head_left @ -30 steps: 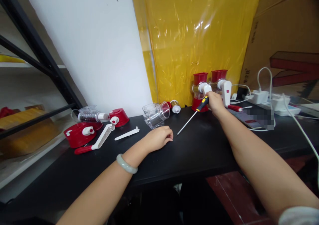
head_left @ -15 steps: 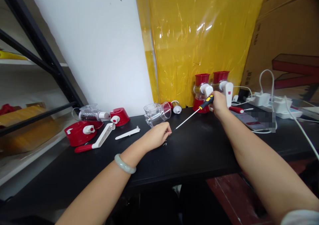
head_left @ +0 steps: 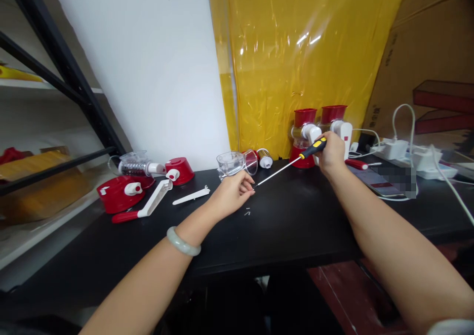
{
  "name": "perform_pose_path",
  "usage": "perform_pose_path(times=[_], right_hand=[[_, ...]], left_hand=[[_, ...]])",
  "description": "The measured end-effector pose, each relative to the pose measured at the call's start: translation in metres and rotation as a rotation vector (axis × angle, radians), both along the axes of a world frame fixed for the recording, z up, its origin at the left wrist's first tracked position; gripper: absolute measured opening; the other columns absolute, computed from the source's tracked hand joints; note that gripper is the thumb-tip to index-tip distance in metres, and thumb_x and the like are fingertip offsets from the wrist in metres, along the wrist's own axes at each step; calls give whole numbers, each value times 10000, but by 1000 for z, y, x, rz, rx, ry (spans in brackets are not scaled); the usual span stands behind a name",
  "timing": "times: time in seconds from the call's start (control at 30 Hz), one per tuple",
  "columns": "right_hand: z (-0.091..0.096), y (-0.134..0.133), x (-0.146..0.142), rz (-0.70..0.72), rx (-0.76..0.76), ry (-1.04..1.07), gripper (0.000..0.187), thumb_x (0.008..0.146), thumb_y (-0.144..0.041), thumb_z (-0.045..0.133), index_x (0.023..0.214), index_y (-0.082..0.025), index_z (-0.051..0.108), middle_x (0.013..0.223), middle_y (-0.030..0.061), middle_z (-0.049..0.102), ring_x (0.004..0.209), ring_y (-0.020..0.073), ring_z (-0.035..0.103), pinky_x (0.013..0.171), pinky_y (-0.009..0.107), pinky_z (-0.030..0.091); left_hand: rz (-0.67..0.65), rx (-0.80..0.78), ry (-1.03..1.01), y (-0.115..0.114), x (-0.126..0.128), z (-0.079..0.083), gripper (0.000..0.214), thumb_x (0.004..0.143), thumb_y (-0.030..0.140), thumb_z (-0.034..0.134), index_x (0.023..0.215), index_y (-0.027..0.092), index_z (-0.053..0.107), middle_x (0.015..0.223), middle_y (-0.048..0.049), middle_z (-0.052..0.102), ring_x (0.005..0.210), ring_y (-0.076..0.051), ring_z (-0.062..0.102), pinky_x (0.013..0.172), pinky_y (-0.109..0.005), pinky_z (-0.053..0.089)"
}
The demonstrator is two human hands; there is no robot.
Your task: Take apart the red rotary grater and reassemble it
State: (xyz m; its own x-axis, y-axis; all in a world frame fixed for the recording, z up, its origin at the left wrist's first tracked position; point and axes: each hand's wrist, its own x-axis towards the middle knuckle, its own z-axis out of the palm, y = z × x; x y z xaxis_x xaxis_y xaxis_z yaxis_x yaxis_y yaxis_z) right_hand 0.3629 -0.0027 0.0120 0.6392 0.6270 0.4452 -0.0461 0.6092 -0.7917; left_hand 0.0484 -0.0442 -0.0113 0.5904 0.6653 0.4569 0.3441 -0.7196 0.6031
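The right hand (head_left: 333, 153) is gripping a screwdriver (head_left: 312, 148) above a black table (head_left: 292, 229), its tip beside the left hand (head_left: 232, 194), whose curled fingers' hold is unclear, while two grinders (head_left: 300, 133) are standing assembled and a crank (head_left: 155, 198) and white strip (head_left: 191, 196) are lying separate.

Place: workshop or storeroom, probably; edges dim.
Worktop: black table (head_left: 289, 233), screwdriver (head_left: 310, 149), loose red-and-white grinder parts (head_left: 119, 196).
Storage: black-framed shelving (head_left: 69, 65), large printed carton (head_left: 398, 80).
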Motion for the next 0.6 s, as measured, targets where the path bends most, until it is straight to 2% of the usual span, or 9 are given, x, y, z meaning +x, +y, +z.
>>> perform_pose_path(times=[0.1, 0.27, 0.43, 0.6], right_hand=[[1, -3, -4, -59, 44, 27, 231, 773, -266, 519, 550, -225, 475, 540, -9, 430, 475, 119, 400, 367, 244, 303], [1, -5, -6, -77, 27, -3, 257, 803, -240, 510, 548, -225, 480, 555, -7, 451, 466, 121, 412, 374, 257, 309], [1, -7, -6, -88, 40, -33, 218, 775, -224, 510, 558, -208, 523, 577, -7, 467, 528, 118, 448, 406, 230, 339], [0, -7, -5, -84, 38, -43, 211, 779, -225, 508, 569, -219, 526, 560, -10, 475, 500, 116, 429, 382, 232, 322]], left_hand=[[10, -6, 3, 1, 0, -1, 192, 799, 223, 643, 944, 179, 526, 838, -30, 676, 702, -131, 676, 662, -279, 566], [13, 4, 10, 2, -1, -2, 196, 799, 223, 637, 950, 186, 518, 838, -28, 675, 700, -131, 677, 659, -276, 561], [14, 17, 15, 2, -1, -2, 197, 797, 211, 632, 949, 188, 508, 844, -26, 672, 697, -127, 677, 655, -268, 556], [12, 18, 18, 1, -1, -2, 197, 802, 218, 633, 951, 188, 508, 843, -26, 669, 709, -130, 678, 665, -272, 563]])
